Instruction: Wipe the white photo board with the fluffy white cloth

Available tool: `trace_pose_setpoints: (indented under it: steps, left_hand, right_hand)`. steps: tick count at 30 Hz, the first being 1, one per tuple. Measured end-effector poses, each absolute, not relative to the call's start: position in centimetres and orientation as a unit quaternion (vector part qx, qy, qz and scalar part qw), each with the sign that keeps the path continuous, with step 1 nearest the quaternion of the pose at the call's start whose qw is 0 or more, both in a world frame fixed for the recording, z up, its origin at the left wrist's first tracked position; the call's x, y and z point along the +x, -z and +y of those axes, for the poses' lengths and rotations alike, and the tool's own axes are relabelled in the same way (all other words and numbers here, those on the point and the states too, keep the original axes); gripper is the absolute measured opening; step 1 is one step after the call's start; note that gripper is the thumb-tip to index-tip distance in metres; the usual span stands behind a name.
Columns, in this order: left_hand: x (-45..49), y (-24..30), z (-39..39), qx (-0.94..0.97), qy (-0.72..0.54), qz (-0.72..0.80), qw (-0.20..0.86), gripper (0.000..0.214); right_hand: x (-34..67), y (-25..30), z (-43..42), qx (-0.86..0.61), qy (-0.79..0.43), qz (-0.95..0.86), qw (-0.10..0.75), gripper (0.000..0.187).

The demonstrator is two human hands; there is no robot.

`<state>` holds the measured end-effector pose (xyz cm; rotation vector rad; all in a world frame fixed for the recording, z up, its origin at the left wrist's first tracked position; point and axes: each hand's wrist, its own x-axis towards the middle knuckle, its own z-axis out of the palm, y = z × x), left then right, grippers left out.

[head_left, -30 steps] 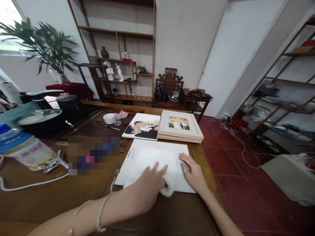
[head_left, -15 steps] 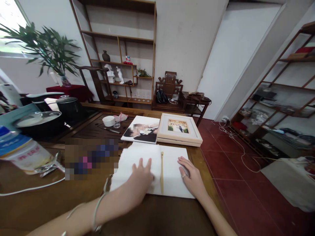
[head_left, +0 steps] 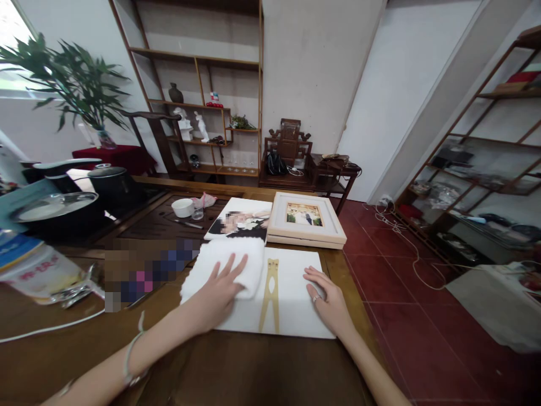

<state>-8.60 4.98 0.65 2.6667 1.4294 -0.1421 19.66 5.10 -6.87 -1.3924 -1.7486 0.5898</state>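
A white board (head_left: pixel 296 316) lies flat on the table in front of me, with a gold-coloured forked strip (head_left: pixel 273 287) down its middle. My left hand (head_left: pixel 222 296) rests on a folded white cloth (head_left: pixel 249 248) that covers the board's left part; its fingers are spread and pressing down. At the board's right side, my right hand (head_left: pixel 327 301) lies with fingers stretched over the surface and thumb apart. Beyond the board are a photo panel (head_left: pixel 240 220) and a stack of pale picture frames (head_left: pixel 306 245), the top one showing a framed photo.
Left of the board sit a blurred-out item (head_left: pixel 147 276), a plastic packet (head_left: pixel 38 270), and a white cable. Farther back are a white bowl (head_left: pixel 183 207), a pen (head_left: pixel 189 223), a pan (head_left: pixel 54 214) and a black pot (head_left: pixel 114 189). The table's right edge borders red floor tiles (head_left: pixel 397 304).
My left hand has slid the cloth to the left, uncovering more of the board and the whole forked strip. My right hand has stayed at the board's right side.
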Motion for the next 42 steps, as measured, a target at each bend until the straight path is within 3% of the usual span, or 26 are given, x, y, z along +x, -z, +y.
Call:
trace_pose_setpoints:
  steps: [3, 6, 12, 19, 27, 36, 42]
  left_hand:
    - [-8.6, 1.2, 6.5, 0.890, -0.022, 0.455, 0.013, 0.036]
    - [-8.6, 1.7, 5.9, 0.892, -0.001, 0.451, 0.017, 0.036]
    - [-8.1, -2.0, 0.1, 0.886, 0.150, 0.415, 0.141, 0.042]
    - [-9.3, -3.8, 1.5, 0.907, 0.104, 0.339, 0.227, 0.045]
    - [-9.9, -0.5, 8.5, 0.886, 0.062, 0.449, 0.099, 0.053]
    - [-7.6, -4.4, 1.4, 0.875, 0.177, 0.414, 0.177, 0.056]
    - [-8.6, -1.0, 5.0, 0.891, 0.090, 0.422, 0.138, 0.057]
  right_hand:
    - [19.6, 6.9, 5.1, -0.550, -0.224, -0.699, 0.399, 0.024]
    - [19.6, 6.9, 5.1, -0.548, -0.216, -0.701, 0.402, 0.024]
    - [19.6, 7.0, 5.2, -0.554, -0.241, -0.682, 0.413, 0.022]
    - [19.6, 6.9, 5.2, -0.554, -0.243, -0.686, 0.405, 0.023]
    - [19.6, 6.7, 5.2, -0.553, -0.217, -0.703, 0.392, 0.023]
    - [19.5, 6.5, 5.1, -0.551, -0.212, -0.706, 0.391, 0.023]
    - [19.3, 6.2, 4.8, -0.554, -0.212, -0.704, 0.390, 0.024]
